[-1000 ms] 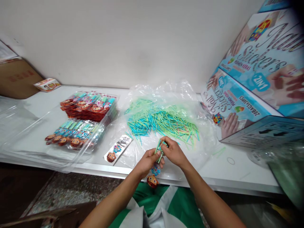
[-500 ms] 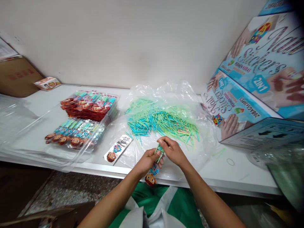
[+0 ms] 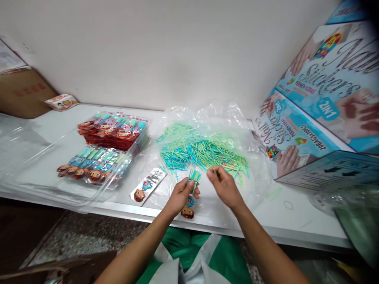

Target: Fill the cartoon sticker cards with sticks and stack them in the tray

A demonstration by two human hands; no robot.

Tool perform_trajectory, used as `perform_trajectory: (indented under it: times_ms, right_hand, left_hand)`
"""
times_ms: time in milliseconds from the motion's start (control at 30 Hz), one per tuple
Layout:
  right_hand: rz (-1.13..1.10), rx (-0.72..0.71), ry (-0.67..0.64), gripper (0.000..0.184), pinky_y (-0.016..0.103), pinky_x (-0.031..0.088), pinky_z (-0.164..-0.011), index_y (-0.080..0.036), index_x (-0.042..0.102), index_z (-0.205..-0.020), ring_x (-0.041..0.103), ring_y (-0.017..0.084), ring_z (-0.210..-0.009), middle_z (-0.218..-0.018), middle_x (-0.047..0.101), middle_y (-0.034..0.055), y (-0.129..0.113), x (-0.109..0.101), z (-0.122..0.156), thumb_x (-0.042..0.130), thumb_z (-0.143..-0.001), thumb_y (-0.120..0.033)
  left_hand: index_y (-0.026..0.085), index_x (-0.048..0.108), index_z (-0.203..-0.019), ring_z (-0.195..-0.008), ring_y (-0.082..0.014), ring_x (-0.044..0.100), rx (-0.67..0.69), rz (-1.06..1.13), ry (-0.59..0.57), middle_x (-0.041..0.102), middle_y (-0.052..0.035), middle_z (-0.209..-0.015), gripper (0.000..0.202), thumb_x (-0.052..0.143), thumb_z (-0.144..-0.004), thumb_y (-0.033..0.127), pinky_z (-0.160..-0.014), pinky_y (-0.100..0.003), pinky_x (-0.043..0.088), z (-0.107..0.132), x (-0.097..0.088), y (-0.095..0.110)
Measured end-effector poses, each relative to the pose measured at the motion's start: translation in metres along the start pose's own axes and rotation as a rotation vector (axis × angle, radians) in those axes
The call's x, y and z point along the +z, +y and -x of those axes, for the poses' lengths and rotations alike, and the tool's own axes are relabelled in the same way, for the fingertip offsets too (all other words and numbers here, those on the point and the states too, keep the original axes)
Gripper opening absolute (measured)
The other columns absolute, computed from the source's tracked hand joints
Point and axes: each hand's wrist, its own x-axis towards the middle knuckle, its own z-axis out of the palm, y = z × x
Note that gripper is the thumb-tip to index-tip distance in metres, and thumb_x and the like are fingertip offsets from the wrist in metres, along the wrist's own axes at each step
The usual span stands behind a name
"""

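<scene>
My left hand [image 3: 182,194] is closed around a small packet [image 3: 188,209] with a cartoon head at its lower end. A bundle of thin green and blue plastic sticks [image 3: 194,175] stands up from the top of that packet. To the right, apart from it, my right hand [image 3: 222,184] is closed in a pinch, and a short bit of a thin greenish stick [image 3: 215,172] shows at its fingertips. Just beyond both hands lies a loose pile of green and blue sticks [image 3: 207,152] on clear plastic sheeting [image 3: 254,173]. A flat cartoon packet [image 3: 147,186] rests left of my left hand.
A clear plastic tray [image 3: 99,193] at left holds rows of filled packets [image 3: 94,167] and a stack of packets [image 3: 106,136]. Printed cartons [image 3: 314,114] stand at right. At far left are a brown carton [image 3: 23,94] and a small box [image 3: 62,102]. A rubber band [image 3: 288,205] lies near the table edge.
My right hand has moved right, away from the bundle of sticks it was touching. My left hand has shifted slightly left and still holds the packet, with its sticks now in plain view.
</scene>
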Motion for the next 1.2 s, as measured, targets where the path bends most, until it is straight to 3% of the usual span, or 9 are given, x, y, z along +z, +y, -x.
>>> perform_trajectory:
  times_ms: [100,200,333,533,733,900,1067,1200]
  right_hand:
    - [0.072,0.039,-0.160,0.021,0.022,0.037,-0.052,-0.019,0.056,-0.085,0.045,0.010,-0.055,-0.062,0.051,-0.0031,0.002,0.009,0.010,0.054,-0.080,-0.039]
    - [0.026,0.006,-0.231,0.018,0.024,0.041,-0.058,-0.019,0.057,-0.080,0.051,0.011,-0.058,-0.065,0.057,-0.0011,0.002,0.017,0.013,0.048,-0.085,-0.034]
    - [0.053,-0.083,-0.159,0.019,0.026,0.044,-0.068,-0.019,0.062,-0.075,0.057,0.014,-0.071,-0.075,0.060,0.0022,0.001,0.018,0.010,0.049,-0.085,-0.030]
    - [0.080,-0.139,-0.124,0.017,0.026,0.045,-0.068,-0.021,0.066,-0.081,0.057,0.015,-0.073,-0.075,0.060,0.0024,-0.001,0.015,0.009,0.051,-0.084,-0.029]
    - [0.123,-0.201,-0.084,0.014,0.025,0.041,-0.061,-0.021,0.065,-0.081,0.052,0.013,-0.067,-0.073,0.058,0.0014,-0.006,0.013,0.008,0.053,-0.083,-0.027]
    - [0.131,-0.247,-0.058,0.014,0.025,0.040,-0.059,-0.021,0.064,-0.082,0.051,0.013,-0.066,-0.073,0.056,0.0015,-0.011,0.016,0.009,0.052,-0.084,-0.027]
    - [0.170,-0.372,-0.197,0.015,0.025,0.043,-0.059,-0.024,0.067,-0.090,0.054,0.014,-0.074,-0.081,0.055,0.0033,-0.019,0.023,0.008,0.054,-0.082,-0.025]
    - [0.185,-0.352,-0.176,0.015,0.025,0.044,-0.058,-0.024,0.067,-0.089,0.054,0.014,-0.073,-0.080,0.054,0.0036,-0.022,0.024,0.004,0.053,-0.082,-0.026]
  left_hand:
    - [0.014,0.054,-0.083,-0.062,-0.0123,0.056,0.068,-0.025,0.035,0.062,-0.0051,-0.074,0.036,0.046,-0.083,0.049,-0.058,-0.022,0.041,0.000,-0.001,0.004]
    - [0.015,0.054,-0.082,-0.063,-0.0122,0.055,0.125,-0.086,0.067,0.061,-0.0037,-0.071,0.034,0.045,-0.084,0.047,-0.060,-0.022,0.041,0.002,-0.001,0.007]
    - [0.015,0.058,-0.089,-0.072,-0.0146,0.058,0.166,-0.116,0.069,0.063,-0.0050,-0.077,0.034,0.047,-0.084,0.046,-0.067,-0.024,0.043,0.005,-0.003,0.011]
    - [0.017,0.051,-0.119,-0.086,-0.0188,0.060,0.149,-0.035,0.005,0.064,-0.0081,-0.093,0.048,0.056,-0.079,0.043,-0.074,-0.027,0.044,0.007,-0.009,0.015]
    - [0.021,0.053,-0.118,-0.096,-0.0206,0.056,0.176,-0.033,0.011,0.056,-0.0100,-0.114,0.051,0.066,-0.072,0.037,-0.080,-0.029,0.045,0.011,-0.014,0.014]
    - [0.018,0.058,-0.105,-0.080,-0.0167,0.057,0.087,0.012,0.000,0.060,-0.0064,-0.093,0.039,0.068,-0.071,0.035,-0.070,-0.029,0.048,0.011,-0.018,0.004]
    - [0.012,0.065,-0.079,-0.074,-0.0161,0.056,0.146,-0.057,-0.074,0.060,-0.0037,-0.076,0.026,0.066,-0.072,0.037,-0.071,-0.030,0.046,0.009,-0.018,0.004]
    - [0.013,0.064,-0.086,-0.074,-0.0158,0.056,0.151,-0.010,-0.032,0.060,-0.0032,-0.078,0.025,0.066,-0.072,0.034,-0.072,-0.030,0.045,0.011,-0.018,0.007]
